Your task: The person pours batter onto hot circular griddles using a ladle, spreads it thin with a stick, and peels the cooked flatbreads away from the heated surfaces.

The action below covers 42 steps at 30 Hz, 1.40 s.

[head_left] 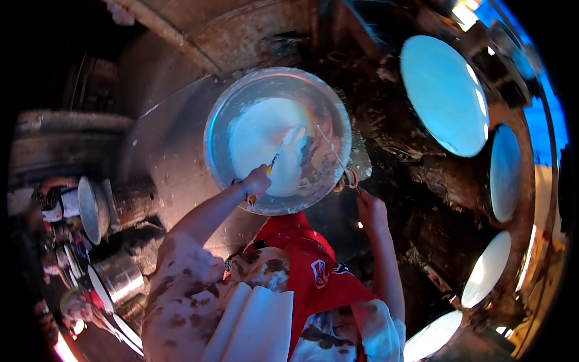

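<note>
A wide metal basin [215, 139] sits in front of me, with a smooth white mass [259, 130] spread over its bottom. My left hand [258, 183] reaches over the near rim, closed on the yellow-and-black handle [272, 164] of a long tool. The tool's far end lies in the white mass and cannot be made out clearly. At the basin's right side my right hand [373, 211] is closed around a dark, thin handle. A thin light rod [330, 146] slants over the rim toward it, beside brown loops [348, 179]; how these join the handle is unclear.
Large round white surfaces [446, 93] line the right side, above dark, rough ground. A metal counter [172, 145] extends left of the basin. Farther left are a silver pot [120, 279], another round vessel [92, 210] and other people.
</note>
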Motion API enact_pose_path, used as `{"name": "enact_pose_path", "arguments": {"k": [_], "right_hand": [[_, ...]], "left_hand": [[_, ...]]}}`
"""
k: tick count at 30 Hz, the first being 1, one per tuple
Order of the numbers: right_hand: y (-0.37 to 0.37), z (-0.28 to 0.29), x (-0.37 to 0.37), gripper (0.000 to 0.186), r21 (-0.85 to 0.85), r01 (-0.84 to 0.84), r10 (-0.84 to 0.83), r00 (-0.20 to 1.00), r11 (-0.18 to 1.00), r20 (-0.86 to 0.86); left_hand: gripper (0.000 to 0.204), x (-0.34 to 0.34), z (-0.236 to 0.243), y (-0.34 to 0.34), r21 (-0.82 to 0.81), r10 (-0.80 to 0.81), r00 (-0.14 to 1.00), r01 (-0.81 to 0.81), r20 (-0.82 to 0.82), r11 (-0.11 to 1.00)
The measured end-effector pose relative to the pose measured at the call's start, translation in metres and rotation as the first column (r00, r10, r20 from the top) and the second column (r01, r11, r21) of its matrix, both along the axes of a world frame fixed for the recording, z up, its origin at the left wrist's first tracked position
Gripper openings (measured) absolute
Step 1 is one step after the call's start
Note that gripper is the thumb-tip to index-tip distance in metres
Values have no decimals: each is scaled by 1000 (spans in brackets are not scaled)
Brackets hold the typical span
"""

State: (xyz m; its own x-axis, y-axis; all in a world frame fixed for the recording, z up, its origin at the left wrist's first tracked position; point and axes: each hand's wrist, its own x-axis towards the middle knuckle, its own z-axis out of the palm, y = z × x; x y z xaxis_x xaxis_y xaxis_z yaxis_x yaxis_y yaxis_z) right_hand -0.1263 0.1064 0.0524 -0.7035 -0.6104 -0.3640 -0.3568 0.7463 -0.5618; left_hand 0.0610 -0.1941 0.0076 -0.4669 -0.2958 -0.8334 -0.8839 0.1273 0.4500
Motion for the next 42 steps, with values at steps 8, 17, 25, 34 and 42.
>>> {"name": "enact_pose_path", "arguments": {"k": [8,17,25,34,42], "right_hand": [[-115,-41,-22,26,562,-495,661,739,663,-129],[-99,10,-28,19,524,-555,492,828,646,270],[-5,36,-26,13,231,-450,460,888,863,13],[28,93,-30,11,-468,-384,431,902,796,-8],[19,139,-22,28,-695,-376,446,891,612,-89]], "left_hand": [[19,56,-45,-16,-55,-219,952,235,212,970],[14,46,-69,64,739,485,677,-668,553,90],[8,6,1,137,578,510,364,-105,780,-809],[17,29,142,175,996,985,150,-27,89,-85],[19,70,258,157,818,849,74,-239,-523,524]]}}
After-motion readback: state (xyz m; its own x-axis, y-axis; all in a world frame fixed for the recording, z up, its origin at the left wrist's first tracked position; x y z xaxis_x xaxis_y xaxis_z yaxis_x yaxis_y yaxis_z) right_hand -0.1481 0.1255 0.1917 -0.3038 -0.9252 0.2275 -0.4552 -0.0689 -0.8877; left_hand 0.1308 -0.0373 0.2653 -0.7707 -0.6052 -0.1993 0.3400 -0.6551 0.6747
